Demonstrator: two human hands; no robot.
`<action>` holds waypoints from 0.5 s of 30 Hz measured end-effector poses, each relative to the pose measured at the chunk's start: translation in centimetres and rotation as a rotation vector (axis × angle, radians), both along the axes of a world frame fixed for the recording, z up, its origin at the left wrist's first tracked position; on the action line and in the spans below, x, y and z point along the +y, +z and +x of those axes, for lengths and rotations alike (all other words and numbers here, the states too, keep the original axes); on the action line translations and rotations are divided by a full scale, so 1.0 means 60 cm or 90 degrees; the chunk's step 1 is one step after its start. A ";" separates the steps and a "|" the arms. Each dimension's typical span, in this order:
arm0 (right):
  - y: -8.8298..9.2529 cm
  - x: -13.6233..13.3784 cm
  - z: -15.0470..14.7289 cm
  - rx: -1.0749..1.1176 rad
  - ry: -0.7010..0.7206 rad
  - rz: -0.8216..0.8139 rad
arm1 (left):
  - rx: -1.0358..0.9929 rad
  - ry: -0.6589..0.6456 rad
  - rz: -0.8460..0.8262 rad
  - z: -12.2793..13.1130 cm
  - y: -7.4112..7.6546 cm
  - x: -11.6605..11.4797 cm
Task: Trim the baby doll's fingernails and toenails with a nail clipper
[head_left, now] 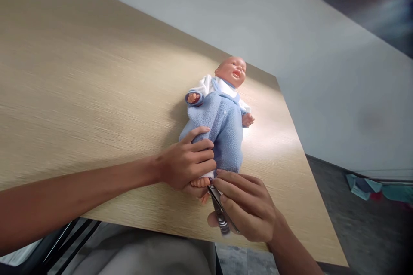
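Feet toward us on the pale wooden tabletop point(97, 94) lies a blue-clothed plastic baby doll point(227, 126), our left hand point(187, 161) gripping it above the toes point(200, 181), our right hand point(251, 208) holding shiny metal nail clippers point(220, 212) beside them.

Wood-grained table point(97, 77) beside a pale wall point(322, 60), teal items point(363, 186), grey floor point(332, 210)

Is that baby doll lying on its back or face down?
On its back: the doll shows its face and the front of its blue overalls upward, with the table beneath it.
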State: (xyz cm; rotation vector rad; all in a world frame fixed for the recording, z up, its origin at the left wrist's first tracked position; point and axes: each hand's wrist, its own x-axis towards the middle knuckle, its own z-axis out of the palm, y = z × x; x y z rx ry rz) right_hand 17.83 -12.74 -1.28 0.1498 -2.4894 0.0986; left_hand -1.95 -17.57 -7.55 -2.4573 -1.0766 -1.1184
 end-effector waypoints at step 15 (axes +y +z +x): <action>-0.001 -0.021 0.005 -0.107 -0.040 0.008 | 0.005 0.007 0.010 0.002 -0.001 0.001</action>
